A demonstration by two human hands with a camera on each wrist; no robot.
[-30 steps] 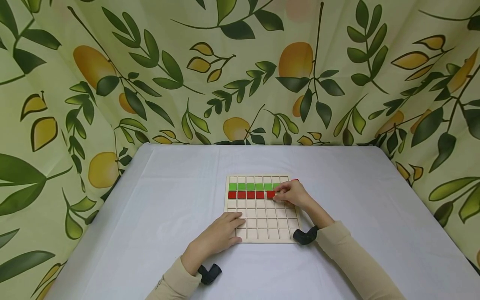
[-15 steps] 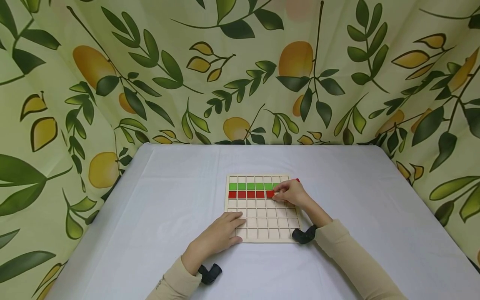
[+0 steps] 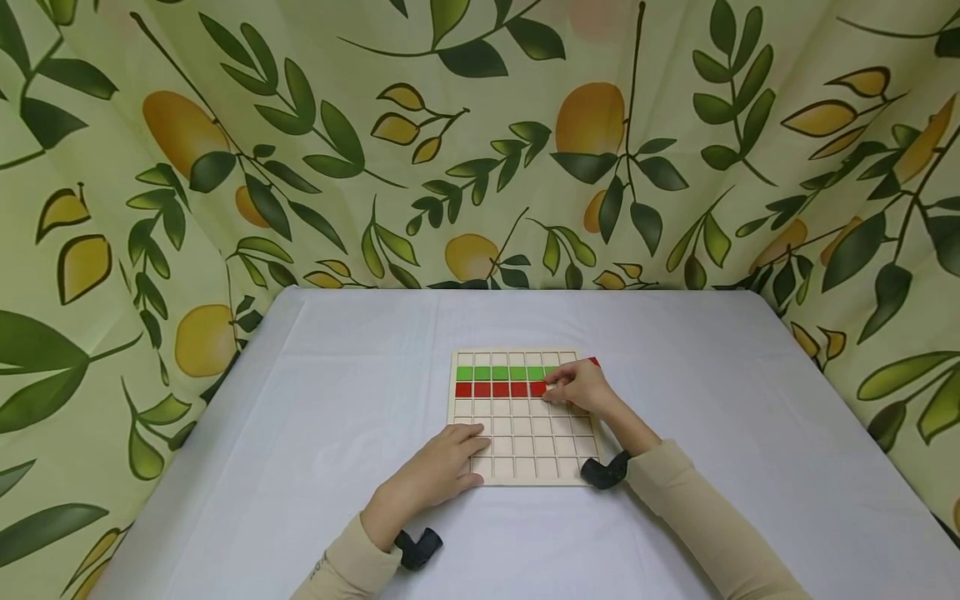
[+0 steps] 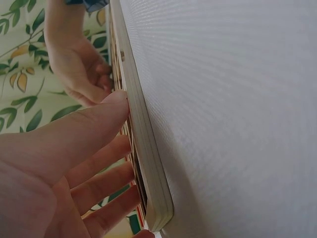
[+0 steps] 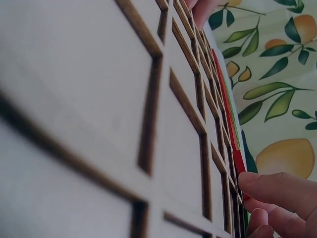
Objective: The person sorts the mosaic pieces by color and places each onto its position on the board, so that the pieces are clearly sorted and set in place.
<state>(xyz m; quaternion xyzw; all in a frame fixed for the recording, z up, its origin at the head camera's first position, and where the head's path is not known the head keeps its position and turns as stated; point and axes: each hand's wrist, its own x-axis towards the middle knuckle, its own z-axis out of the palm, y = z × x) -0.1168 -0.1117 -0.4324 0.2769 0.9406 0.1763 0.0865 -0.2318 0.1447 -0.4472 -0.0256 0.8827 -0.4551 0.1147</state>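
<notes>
A pale wooden grid board lies on the table, with a row of green square tiles and, just below it, a row of red ones. My right hand has thumb and fingertips at the rightmost red tile of that row. In the right wrist view the thumb meets this red tile, pinching it close over the board. My left hand rests with extended fingers on the board's lower left corner; its thumb lies along the edge in the left wrist view.
Beyond the right hand, a bit of red shows at the board's upper right. A white cloth covers the table. A fruit-patterned curtain hangs round the back and sides. Dark wrist devices sit at both cuffs.
The rightmost red tile has shifted slightly left, in line with the red row, and my right hand has edged left with it. The left hand has stayed in place.
</notes>
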